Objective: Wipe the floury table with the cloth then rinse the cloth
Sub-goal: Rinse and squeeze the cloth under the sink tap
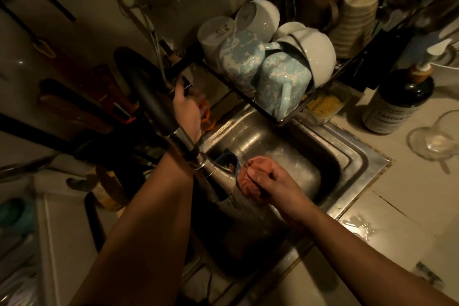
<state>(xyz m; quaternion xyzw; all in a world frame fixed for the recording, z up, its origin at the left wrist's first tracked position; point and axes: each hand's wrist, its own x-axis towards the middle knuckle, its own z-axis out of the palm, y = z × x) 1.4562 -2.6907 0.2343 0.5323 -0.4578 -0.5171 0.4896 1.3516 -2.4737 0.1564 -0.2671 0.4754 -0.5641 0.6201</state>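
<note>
A reddish cloth [249, 179] is bunched into a ball in my right hand [275, 184], which is closed around it over the steel sink [352, 156]. The ball sits right beside the tap's spout end [198, 159], and water runs down past it into the basin. My left hand [186, 112] reaches up behind the dark tap neck [149, 97], its fingers blurred at the small tap handle [186, 84]. Whether they grip the handle is unclear.
A black dish rack [293, 112] with white bowls and blue-speckled mugs hangs over the sink's far edge. A dark soap bottle [400, 102] and a glass [439, 136] stand on the right counter. Water pools at the sink's right corner [360, 226]. Utensils crowd the left.
</note>
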